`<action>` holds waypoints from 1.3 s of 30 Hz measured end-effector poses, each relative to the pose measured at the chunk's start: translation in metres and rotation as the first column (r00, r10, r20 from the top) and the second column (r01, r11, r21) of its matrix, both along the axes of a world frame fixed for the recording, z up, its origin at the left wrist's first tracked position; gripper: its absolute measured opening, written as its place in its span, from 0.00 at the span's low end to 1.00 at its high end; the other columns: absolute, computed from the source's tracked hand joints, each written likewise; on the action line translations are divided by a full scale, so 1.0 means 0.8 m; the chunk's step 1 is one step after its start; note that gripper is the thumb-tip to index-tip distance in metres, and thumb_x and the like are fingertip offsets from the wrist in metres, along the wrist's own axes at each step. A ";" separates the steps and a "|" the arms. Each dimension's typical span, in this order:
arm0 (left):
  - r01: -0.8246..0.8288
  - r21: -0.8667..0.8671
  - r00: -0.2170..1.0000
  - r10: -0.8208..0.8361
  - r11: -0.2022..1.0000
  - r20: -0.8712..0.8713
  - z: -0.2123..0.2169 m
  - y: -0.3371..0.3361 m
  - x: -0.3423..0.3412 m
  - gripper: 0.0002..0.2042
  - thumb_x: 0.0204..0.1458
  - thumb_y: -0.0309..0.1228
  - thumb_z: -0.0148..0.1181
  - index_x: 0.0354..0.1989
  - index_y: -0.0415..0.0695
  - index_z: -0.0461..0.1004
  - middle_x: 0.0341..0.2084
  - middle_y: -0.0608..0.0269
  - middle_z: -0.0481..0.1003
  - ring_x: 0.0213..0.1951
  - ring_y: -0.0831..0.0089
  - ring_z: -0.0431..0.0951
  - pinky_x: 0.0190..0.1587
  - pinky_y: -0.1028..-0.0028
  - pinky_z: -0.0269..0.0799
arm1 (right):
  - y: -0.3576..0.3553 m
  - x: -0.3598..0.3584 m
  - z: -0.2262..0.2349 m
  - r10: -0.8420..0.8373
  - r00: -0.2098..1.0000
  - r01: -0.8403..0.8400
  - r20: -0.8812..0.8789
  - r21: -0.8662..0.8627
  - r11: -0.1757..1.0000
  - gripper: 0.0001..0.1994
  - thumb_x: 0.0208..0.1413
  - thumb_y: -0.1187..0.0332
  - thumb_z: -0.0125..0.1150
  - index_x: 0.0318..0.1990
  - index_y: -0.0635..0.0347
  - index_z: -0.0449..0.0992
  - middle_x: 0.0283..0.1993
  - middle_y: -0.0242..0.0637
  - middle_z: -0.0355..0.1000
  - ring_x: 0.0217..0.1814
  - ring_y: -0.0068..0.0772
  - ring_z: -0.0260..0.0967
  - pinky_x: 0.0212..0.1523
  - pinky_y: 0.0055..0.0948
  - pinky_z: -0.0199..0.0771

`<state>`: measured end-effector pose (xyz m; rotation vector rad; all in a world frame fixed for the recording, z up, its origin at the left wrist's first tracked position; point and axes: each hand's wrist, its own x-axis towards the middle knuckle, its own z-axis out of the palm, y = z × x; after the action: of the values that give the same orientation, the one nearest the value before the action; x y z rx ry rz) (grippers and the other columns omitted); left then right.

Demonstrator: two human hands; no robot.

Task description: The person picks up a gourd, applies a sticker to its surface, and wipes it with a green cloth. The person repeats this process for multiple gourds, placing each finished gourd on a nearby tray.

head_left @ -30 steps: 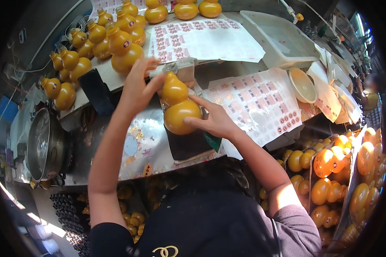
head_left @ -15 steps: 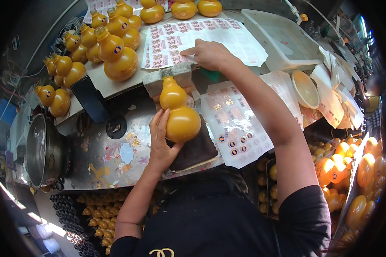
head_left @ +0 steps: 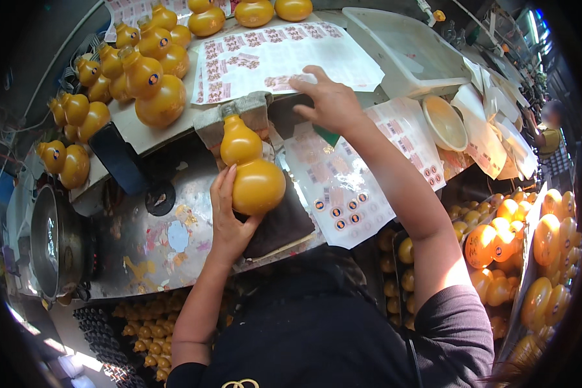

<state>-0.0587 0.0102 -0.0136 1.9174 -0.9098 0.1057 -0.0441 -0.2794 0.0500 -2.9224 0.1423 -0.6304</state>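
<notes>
A yellow gourd-shaped bottle (head_left: 255, 184) with a clear neck lies tilted, its neck end against a folded grey cloth (head_left: 207, 132) at the shelf edge. My left hand (head_left: 229, 226) is closed round its lower left side. Over the near edge of a white decal sheet (head_left: 297, 55) with rows of reddish prints reaches my right hand (head_left: 333, 107). Its thumb stands apart from the fingers, and the fingertips rest on a loose printed decal (head_left: 278, 83). Another decal (head_left: 244, 60) lies askew among the rows.
Several yellow gourd bottles (head_left: 158, 90) stand at the back left, beside a phone on a stand (head_left: 118, 158). A metal pan (head_left: 45, 239) is at far left. More decal sheets (head_left: 343, 174), a bowl (head_left: 445, 123) and a plastic tub (head_left: 407, 58) occupy the right. Crated bottles (head_left: 498, 246) sit lower right.
My right hand has moved right along the sheet's near edge, and a decal now lies shifted out of its row under the fingertips. My left hand keeps its hold on the bottle.
</notes>
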 end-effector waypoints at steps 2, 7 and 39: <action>-0.009 0.015 1.000 0.009 1.000 -0.004 0.006 -0.001 0.000 0.45 0.37 0.26 0.72 0.66 0.45 0.53 0.61 0.51 0.57 0.62 0.54 0.59 0.64 0.62 0.55 | -0.007 -0.010 -0.012 0.012 0.996 -0.015 0.090 0.030 0.999 0.14 0.52 0.62 0.61 0.46 0.48 0.78 0.54 0.32 0.70 0.39 0.41 0.75 0.40 0.35 0.76; -0.014 0.019 1.000 0.014 1.000 0.002 0.008 0.002 0.002 0.46 0.37 0.27 0.73 0.67 0.46 0.52 0.61 0.51 0.57 0.62 0.54 0.58 0.64 0.62 0.55 | 0.001 -0.028 -0.032 0.015 0.934 -0.141 0.356 0.330 0.933 0.06 0.53 0.67 0.62 0.38 0.55 0.80 0.43 0.32 0.75 0.35 0.33 0.76 0.35 0.28 0.74; -0.015 -0.431 0.640 -0.323 0.902 -0.698 0.025 0.012 0.014 0.37 0.54 0.35 0.63 0.69 0.41 0.49 0.61 0.56 0.60 0.60 0.69 0.63 0.62 0.72 0.59 | 0.121 -0.113 -0.031 0.241 0.951 0.123 -0.192 0.954 0.273 0.36 0.53 0.42 0.60 0.57 0.66 0.67 0.21 0.30 0.67 0.25 0.18 0.66 0.29 0.20 0.64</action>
<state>-0.0477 0.0198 0.0061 1.2722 -0.4101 -0.5582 -0.1342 -0.1822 0.0250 -1.7116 0.3142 0.0326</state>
